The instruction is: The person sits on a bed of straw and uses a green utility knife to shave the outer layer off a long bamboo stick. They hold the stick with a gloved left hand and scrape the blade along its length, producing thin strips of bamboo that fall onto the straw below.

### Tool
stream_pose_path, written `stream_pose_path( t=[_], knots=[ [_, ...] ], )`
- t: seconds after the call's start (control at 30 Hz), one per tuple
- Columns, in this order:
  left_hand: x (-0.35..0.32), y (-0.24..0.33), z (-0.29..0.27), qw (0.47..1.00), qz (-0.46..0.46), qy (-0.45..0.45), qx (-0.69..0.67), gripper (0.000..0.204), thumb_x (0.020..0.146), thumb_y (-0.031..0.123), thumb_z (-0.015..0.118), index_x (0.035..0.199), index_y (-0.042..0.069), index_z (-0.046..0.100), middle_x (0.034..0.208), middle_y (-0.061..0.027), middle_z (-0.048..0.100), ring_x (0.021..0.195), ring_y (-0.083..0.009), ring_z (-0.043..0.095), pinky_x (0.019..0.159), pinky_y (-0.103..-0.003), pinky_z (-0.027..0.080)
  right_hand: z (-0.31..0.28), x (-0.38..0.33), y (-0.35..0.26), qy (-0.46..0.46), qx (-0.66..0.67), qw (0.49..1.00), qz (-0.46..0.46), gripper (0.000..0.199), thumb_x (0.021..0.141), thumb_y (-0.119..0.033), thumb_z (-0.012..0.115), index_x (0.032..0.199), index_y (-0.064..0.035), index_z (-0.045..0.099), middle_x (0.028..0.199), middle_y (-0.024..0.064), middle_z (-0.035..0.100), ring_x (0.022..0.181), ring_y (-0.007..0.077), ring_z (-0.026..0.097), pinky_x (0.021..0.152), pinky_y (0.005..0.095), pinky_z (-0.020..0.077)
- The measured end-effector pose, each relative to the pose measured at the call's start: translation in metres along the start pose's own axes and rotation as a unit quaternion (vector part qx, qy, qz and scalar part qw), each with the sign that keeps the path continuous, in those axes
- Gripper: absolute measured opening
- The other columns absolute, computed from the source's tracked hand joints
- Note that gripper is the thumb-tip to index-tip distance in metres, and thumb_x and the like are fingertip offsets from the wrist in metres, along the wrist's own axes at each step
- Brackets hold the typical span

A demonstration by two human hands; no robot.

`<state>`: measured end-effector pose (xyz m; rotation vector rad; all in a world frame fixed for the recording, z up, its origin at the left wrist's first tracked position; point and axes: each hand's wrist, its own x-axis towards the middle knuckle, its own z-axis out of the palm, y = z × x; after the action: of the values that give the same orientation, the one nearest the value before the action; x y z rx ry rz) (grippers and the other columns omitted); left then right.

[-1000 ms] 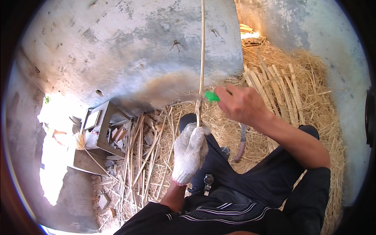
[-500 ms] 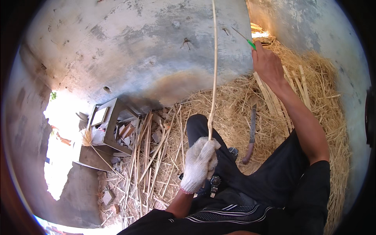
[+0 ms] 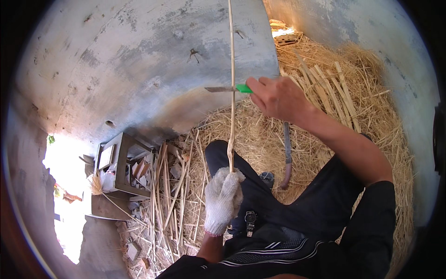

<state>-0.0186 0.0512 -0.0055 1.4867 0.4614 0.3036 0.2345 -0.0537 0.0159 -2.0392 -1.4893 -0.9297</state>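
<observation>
Stick (image 3: pixel 231 93): 1, long, upright w/ top out of view. Gloved left hand (image 3: pixel 223 200) clenched round its bottom. Bare right hand (image 3: pixel 278 97) grips 1 green-handled knife (image 3: pixel 228 89), blade across stick, well above left hand.

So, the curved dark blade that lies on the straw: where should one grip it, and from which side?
Probably grip the sickle-like blade at its hooked reddish lower end, coming from above. That end lies free on the straw, near the right forearm; the upper end is hidden behind the right hand.

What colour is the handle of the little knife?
Bright green; the knife handle shows in the head view, in the right hand.
</observation>
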Motion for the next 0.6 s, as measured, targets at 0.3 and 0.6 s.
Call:
stream_pose_path(
  t=[0.3,0.6],
  knots=[
    [-0.018,-0.022,0.003,0.998,-0.043,0.0,0.056,0.028,0.095,0.031,0.06,0.09,0.003,0.06,0.052,0.0021,0.043,0.038,-0.0053,0.036,0.034,-0.022,0.023,0.022,0.003,0.102,-0.009,-0.207,0.967,0.145,0.009,0.096,-0.011,0.051,0.091,-0.0039,0.052,0.05,0.0029,0.044,0.036,0.0142,0.045,0.031,0.0329,0.0384],
    [-0.038,-0.039,-0.009,0.992,-0.101,-0.023,0.078,0.03,0.096,0.033,0.058,0.089,0.004,0.06,0.051,0.0012,0.045,0.038,-0.0062,0.037,0.035,-0.023,0.024,-0.03,-0.053,0.177,0.001,-0.179,0.913,0.367,0.028,0.099,-0.022,0.039,0.098,0.0027,0.053,0.06,0.013,0.059,0.055,0.0267,0.062,0.054,0.046,0.0516]
  ],
)
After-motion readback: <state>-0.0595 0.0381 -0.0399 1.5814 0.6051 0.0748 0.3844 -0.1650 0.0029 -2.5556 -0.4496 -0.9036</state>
